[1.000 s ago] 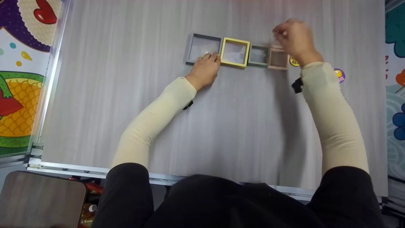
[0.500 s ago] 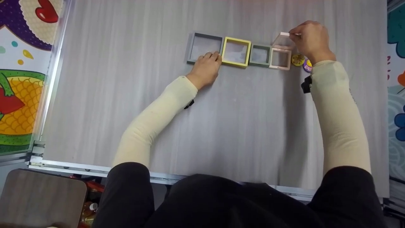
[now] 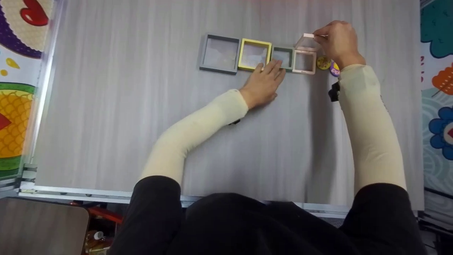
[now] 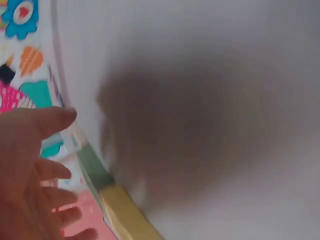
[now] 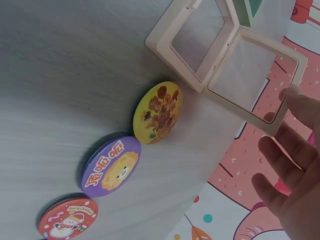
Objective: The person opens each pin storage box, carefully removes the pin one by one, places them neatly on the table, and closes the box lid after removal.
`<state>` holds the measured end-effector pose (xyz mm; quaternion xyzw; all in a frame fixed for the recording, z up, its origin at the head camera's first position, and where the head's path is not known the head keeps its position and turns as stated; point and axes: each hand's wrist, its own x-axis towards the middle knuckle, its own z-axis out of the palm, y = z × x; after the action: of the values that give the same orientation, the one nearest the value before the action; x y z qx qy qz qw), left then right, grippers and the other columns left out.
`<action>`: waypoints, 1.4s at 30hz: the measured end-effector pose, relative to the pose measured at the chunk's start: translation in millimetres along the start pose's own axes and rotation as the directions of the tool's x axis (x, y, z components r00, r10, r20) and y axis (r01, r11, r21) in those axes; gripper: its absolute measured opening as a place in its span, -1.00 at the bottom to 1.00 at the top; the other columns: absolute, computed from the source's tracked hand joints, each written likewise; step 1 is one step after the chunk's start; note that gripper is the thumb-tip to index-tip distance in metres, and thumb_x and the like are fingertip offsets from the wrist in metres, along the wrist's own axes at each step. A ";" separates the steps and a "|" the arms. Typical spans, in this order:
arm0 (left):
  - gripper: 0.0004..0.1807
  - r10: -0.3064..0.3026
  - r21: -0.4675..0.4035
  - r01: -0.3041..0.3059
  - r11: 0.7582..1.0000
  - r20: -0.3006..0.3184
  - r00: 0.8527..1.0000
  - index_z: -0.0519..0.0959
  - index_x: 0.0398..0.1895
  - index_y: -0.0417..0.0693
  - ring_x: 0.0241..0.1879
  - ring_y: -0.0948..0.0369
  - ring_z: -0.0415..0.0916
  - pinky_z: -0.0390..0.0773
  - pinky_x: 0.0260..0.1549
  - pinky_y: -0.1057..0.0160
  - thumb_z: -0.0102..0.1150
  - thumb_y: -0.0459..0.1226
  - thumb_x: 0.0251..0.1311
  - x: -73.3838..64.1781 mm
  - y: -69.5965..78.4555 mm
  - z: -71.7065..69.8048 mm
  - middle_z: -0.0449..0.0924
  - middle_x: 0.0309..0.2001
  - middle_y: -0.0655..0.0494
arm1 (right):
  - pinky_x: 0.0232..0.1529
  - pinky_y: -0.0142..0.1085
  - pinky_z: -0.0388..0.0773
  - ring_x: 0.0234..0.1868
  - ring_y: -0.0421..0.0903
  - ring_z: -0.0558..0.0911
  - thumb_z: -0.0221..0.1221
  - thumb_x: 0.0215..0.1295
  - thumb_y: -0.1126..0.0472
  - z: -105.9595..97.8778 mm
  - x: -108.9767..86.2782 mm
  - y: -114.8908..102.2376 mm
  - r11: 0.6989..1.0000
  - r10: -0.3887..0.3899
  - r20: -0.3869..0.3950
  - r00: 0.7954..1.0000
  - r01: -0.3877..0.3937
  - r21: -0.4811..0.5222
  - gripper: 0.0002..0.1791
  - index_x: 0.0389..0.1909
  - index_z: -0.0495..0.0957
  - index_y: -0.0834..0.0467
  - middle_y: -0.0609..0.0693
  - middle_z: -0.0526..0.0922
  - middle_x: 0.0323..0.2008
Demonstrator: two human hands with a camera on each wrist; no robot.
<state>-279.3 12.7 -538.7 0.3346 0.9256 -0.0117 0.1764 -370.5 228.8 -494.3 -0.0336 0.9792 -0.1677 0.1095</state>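
Note:
My right hand (image 3: 339,44) pinches the raised lid (image 5: 252,72) of a small pale pink display case (image 5: 165,45) between thumb and finger. The lid is clear with a pink rim and stands tilted up on its hinge. My left hand (image 3: 264,83) lies with fingers spread over the near edges of the green case (image 3: 291,58) and yellow case (image 3: 255,40). In the left wrist view its fingers (image 4: 57,196) are extended and hold nothing. A larger grey case (image 3: 219,70) ends the row on the left.
Beside the pink case lie round badges: a yellow one with flowers (image 5: 158,113), a purple one with a lion (image 5: 111,166) and a red one with a snowman (image 5: 69,218). The cases stand on a grey wood-grain table (image 3: 141,88).
The pink case's lid has been lifted by my right hand, from lying shut to standing up. My left hand has moved right, from the grey case to the yellow and green ones.

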 end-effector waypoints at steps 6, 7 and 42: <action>-0.19 -0.075 0.040 0.075 0.996 -0.008 0.997 -0.22 0.52 0.23 0.52 -0.07 -0.56 -0.20 0.46 -0.14 -0.33 0.28 0.32 18.9 11.8 -0.9 -0.61 0.50 -0.21 | 0.28 -0.03 0.37 0.25 0.12 0.42 -0.02 0.42 0.12 3.3 4.1 -13.1 1.000 -0.012 0.017 1.000 0.012 0.002 -0.63 0.14 0.52 0.18 0.17 0.52 0.17; -0.19 -0.082 0.042 0.081 0.996 0.006 0.997 -0.22 0.52 0.25 0.52 -0.07 -0.57 -0.23 0.46 -0.16 -0.37 0.31 0.31 21.0 11.7 -1.2 -0.63 0.50 -0.20 | 0.29 -0.04 0.36 0.25 0.12 0.42 -0.01 0.42 0.12 3.1 4.7 -14.3 1.000 -0.012 0.019 1.000 0.012 0.004 -0.63 0.13 0.52 0.17 0.17 0.52 0.17; -0.10 -0.108 -0.005 0.110 0.994 0.141 0.984 -0.45 0.47 0.46 0.50 -0.13 -0.59 -0.26 0.41 -0.29 -0.30 0.38 0.21 21.9 9.5 8.8 -0.63 0.48 -0.27 | -0.21 -0.24 0.34 -0.18 0.02 0.52 0.28 0.17 0.27 34.1 -17.3 -3.5 0.990 -0.133 0.295 0.946 0.138 0.004 -0.81 -0.21 0.69 0.26 0.23 0.70 -0.15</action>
<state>-286.2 32.3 -553.4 0.2806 0.9280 -0.0388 0.2422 -345.9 216.3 -521.0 -0.1265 0.9485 -0.1600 0.2422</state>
